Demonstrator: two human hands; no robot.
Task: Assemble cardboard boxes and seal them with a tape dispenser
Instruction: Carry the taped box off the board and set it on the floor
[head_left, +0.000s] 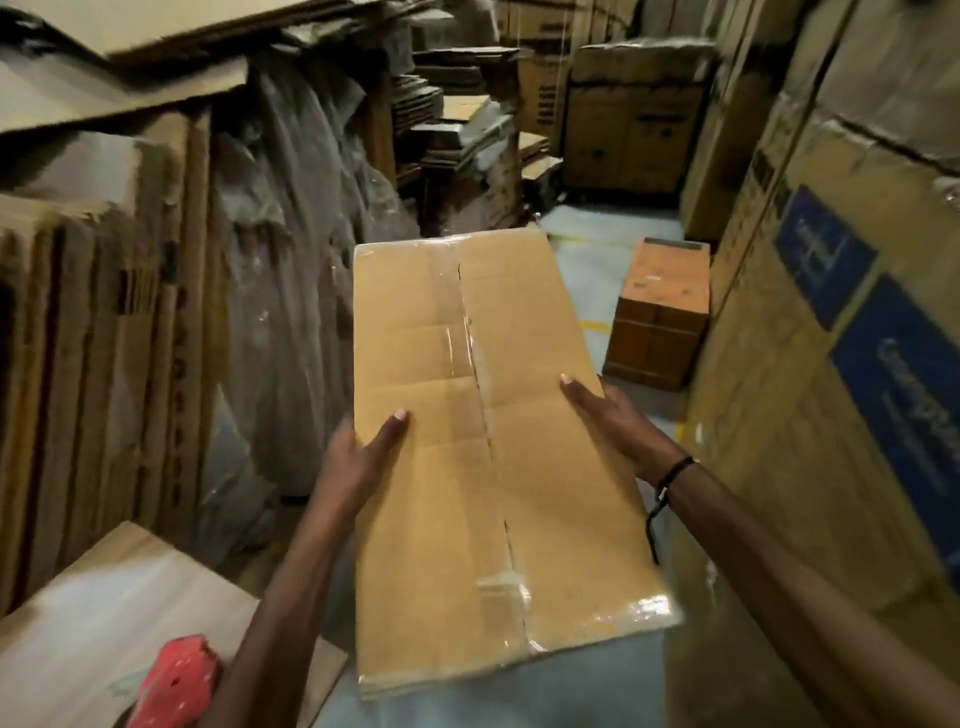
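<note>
Cardboard sheets (93, 322) stand packed on edge at nine o'clock. At seven o'clock a red tape dispenser (174, 683) lies on a flat cardboard panel (104, 597). The left hand (363, 457) grips the left edge of the box (493, 447), thumb laid on its top face. This box fills the centre, its long seam covered with clear tape (462, 343). The right hand (613, 421) clasps the right edge, a black cord (667, 486) round the wrist. A small brown box (660, 312) sits on the floor at two o'clock, beside tall cartons (831, 312) at three o'clock.

White lettering on the blue label (904, 395) seems too blurred to read.
</note>
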